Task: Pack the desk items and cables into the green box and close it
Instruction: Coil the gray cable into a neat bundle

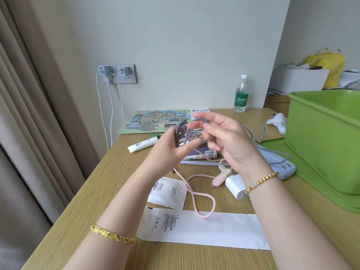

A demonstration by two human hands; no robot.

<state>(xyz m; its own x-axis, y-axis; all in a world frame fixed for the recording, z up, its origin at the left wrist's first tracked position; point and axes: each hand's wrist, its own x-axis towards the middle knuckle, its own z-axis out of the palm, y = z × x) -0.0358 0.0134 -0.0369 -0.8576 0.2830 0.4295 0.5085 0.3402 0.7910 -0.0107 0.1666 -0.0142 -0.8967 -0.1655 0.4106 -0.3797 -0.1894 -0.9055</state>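
My left hand (167, 152) grips a small coil of grey braided cable (180, 133) above the desk. My right hand (226, 141) pinches a strand of the same cable, whose free end trails right over a pale blue power strip (280, 166). The open green box (327, 137) stands at the right on its green lid (303, 172). Beneath my hands lie a pink cable (196, 199), a white charger (234, 184), a pen (200, 163) and a white tube (143, 144).
A long white pouch (202, 229) and a small white sachet (167, 192) lie near the front. A map leaflet (155, 121), water bottle (241, 94) and white controller (277, 122) sit at the back. Wall sockets (116, 74) hold plugs; a curtain hangs left.
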